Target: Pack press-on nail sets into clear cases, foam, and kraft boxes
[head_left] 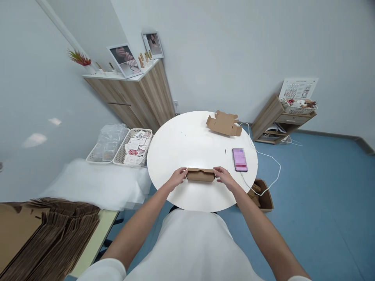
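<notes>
Left hand [178, 177] and right hand [224, 176] hold one small brown cardboard box [200, 175] between them, each gripping one short end with bent fingers. This box is at the near half of the round white tabletop [172, 144], its long side going from left to right; whether it rests or is slightly lifted, I cannot tell. Farther away, to the right, lies an unfolded cardboard piece [224, 124]. A phone [240, 159] with white cable [278, 160] lies near the right hand.
</notes>
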Available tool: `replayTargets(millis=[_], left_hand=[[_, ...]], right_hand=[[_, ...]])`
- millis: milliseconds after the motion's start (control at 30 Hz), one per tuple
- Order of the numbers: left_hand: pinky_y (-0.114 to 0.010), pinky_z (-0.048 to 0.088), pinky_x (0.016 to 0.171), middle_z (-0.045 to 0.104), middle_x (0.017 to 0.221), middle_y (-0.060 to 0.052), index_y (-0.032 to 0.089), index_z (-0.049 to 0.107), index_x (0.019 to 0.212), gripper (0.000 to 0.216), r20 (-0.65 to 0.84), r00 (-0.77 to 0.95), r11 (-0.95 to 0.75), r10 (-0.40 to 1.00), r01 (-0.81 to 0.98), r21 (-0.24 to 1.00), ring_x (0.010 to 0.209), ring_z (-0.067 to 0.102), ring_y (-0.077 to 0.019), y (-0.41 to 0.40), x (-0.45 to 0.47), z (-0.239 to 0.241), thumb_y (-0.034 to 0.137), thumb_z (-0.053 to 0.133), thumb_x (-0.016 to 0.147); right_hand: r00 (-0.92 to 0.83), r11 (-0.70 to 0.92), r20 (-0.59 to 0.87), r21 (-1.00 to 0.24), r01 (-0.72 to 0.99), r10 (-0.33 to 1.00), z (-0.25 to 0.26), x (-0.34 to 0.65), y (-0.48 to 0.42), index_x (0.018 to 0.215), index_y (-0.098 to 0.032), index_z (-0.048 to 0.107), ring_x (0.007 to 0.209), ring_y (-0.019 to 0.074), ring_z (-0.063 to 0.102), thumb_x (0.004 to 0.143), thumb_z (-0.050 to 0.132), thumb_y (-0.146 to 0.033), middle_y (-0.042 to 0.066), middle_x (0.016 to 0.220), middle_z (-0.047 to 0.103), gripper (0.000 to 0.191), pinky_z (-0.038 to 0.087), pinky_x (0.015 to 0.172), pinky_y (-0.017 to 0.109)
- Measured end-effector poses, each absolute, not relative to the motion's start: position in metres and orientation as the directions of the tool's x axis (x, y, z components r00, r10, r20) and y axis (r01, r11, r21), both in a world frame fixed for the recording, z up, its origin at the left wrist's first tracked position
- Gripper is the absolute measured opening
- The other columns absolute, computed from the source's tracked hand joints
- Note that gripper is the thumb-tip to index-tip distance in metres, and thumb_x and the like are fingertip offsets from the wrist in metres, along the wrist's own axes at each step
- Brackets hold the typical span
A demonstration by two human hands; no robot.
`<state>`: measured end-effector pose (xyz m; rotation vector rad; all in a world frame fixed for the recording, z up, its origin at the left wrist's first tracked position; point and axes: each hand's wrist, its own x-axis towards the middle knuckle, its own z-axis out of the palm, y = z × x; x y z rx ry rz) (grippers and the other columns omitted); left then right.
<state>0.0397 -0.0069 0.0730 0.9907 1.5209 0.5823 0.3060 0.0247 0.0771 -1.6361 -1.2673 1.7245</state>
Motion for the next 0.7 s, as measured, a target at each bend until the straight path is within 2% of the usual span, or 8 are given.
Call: replayTargets(millis=[133, 300, 500, 600, 700], left_hand=[[-0.027, 0.044, 0.069, 0.054, 0.112, -0.009, 0.025, 0.039, 0.119, 0.057, -0.630, 0.043, 0.608, 0.775, 0.222, 0.763, 0.094, 0.055, -0.0177, -0.007, 0.037, 0.069, 0.046, 0.054, 0.068], [-0.025, 0.043, 0.063, 0.057, 0.104, -0.008, 0.024, 0.044, 0.115, 0.051, -0.581, 0.067, 0.539, 0.811, 0.301, 0.787, 0.085, 0.057, -0.0168, -0.007, 0.037, 0.067, 0.032, 0.057, 0.067], [-0.026, 0.044, 0.069, 0.057, 0.101, -0.006, 0.020, 0.054, 0.097, 0.033, -0.363, -0.020, 0.356, 0.931, 0.256, 0.899, 0.082, 0.058, -0.0154, -0.016, 0.041, 0.058, 0.021, 0.058, 0.064], [-0.026, 0.045, 0.069, 0.056, 0.099, -0.007, 0.017, 0.053, 0.088, 0.026, -0.352, -0.038, 0.352, 0.935, 0.209, 0.912, 0.081, 0.060, -0.0161, -0.023, 0.041, 0.047, 0.024, 0.060, 0.064], [-0.027, 0.045, 0.070, 0.057, 0.096, -0.008, 0.017, 0.050, 0.087, 0.028, -0.336, -0.058, 0.341, 0.940, 0.180, 0.923, 0.085, 0.059, -0.0172, -0.031, 0.041, 0.034, 0.025, 0.062, 0.063]], right_hand=[[-0.242, -0.524, -0.578, -0.813, 0.254, 0.780, 0.070, 0.310, 0.022, 0.109, -0.028, 0.049, 0.086, 0.0164, 0.055, 0.065, 0.059, -0.043, 0.006, 0.107, 0.054, 0.047, 0.045, 0.068, 0.029], [-0.246, -0.521, -0.573, -0.817, 0.248, 0.782, 0.065, 0.309, 0.017, 0.105, -0.026, 0.052, 0.078, 0.0159, 0.059, 0.064, 0.061, -0.036, 0.006, 0.104, 0.057, 0.043, 0.045, 0.067, 0.031], [-0.174, -0.319, -0.348, -0.932, 0.175, 0.921, 0.053, 0.288, -0.011, 0.092, -0.023, 0.057, 0.086, 0.0172, 0.058, 0.062, 0.060, -0.027, 0.006, 0.112, 0.052, 0.031, 0.045, 0.074, 0.033], [-0.084, -0.242, -0.255, -0.960, 0.138, 0.963, 0.035, 0.276, -0.029, 0.080, -0.020, 0.059, 0.097, 0.0186, 0.054, 0.061, 0.061, -0.026, 0.007, 0.119, 0.045, 0.021, 0.044, 0.080, 0.031], [-0.001, -0.205, -0.207, -0.968, 0.142, 0.978, 0.018, 0.267, -0.045, 0.078, -0.020, 0.060, 0.101, 0.0197, 0.051, 0.060, 0.060, -0.025, 0.008, 0.119, 0.043, 0.019, 0.046, 0.079, 0.032]])
